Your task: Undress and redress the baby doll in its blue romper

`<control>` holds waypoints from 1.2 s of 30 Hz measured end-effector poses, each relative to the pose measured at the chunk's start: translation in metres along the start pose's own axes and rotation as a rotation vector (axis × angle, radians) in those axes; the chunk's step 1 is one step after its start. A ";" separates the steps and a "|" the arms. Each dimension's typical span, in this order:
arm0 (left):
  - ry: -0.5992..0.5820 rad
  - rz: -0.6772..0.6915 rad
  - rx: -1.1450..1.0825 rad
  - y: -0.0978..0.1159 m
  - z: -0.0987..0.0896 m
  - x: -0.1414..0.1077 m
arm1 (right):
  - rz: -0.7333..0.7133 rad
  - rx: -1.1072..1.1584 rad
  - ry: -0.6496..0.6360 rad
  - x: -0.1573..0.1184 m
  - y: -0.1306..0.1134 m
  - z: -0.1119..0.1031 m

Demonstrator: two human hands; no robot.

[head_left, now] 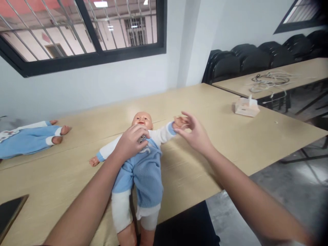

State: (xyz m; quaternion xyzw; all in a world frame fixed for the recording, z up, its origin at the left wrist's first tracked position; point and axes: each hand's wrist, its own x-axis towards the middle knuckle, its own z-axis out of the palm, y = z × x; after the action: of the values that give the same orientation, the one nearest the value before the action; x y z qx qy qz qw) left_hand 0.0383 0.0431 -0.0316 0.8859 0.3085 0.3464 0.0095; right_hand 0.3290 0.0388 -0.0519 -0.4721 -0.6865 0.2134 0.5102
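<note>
A baby doll (147, 167) in a blue and white outfit lies face up on the table, its legs reaching past the front edge toward me. My left hand (134, 140) is curled over the doll's chest, thumb and fingers bent against the clothing and partly covering a dark print. At the doll's outstretched arm on the right, my right hand (193, 131) has its thumb and fingers around the small doll hand (180, 122). The doll's other arm (109, 150) lies on the tabletop, left of my wrist.
A second doll (30, 138) in similar clothes lies at the left. On the wooden table (194, 164) are a tissue box (246, 107) at right and a dark flat object (11, 213) at lower left. Cables (271, 81) lie on another table; black chairs (227, 68) line the wall.
</note>
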 end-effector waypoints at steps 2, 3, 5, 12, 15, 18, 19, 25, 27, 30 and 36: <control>0.048 -0.046 -0.041 0.004 -0.001 0.000 | -0.113 -0.046 -0.131 0.016 -0.020 0.026; 0.078 -0.072 -0.056 0.006 -0.003 0.000 | -0.187 -0.081 -0.248 0.021 -0.027 0.037; 0.133 -0.117 -0.078 0.010 -0.007 0.000 | -0.319 -0.102 -0.496 0.028 -0.036 0.053; 0.107 -0.185 -0.084 0.006 -0.015 0.002 | -0.304 0.243 -0.726 0.021 -0.024 0.050; 0.056 -0.178 -0.036 -0.002 -0.010 0.001 | -0.154 0.420 -0.764 0.017 -0.026 0.050; 0.067 -0.152 0.057 -0.005 -0.006 0.000 | 0.025 0.528 -0.687 0.012 -0.031 0.057; 0.090 -0.133 0.087 -0.005 -0.007 0.000 | 0.088 0.560 -0.644 0.010 -0.032 0.060; -0.032 0.037 0.074 0.010 -0.026 0.002 | 0.410 0.835 -0.519 0.005 -0.025 0.065; -0.144 0.015 0.059 0.014 -0.030 0.002 | 0.418 0.900 -0.497 0.004 -0.022 0.066; -0.261 -0.016 0.045 0.016 -0.027 0.001 | 0.417 0.970 -0.453 0.003 -0.021 0.070; -0.169 -0.004 0.136 0.015 -0.011 -0.001 | 0.280 0.768 -0.390 0.005 -0.026 0.068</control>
State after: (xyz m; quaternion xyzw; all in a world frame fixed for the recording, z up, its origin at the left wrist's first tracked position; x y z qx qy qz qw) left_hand 0.0393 0.0281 -0.0207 0.9099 0.3310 0.2487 -0.0238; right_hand 0.2566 0.0437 -0.0557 -0.2880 -0.5702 0.6045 0.4759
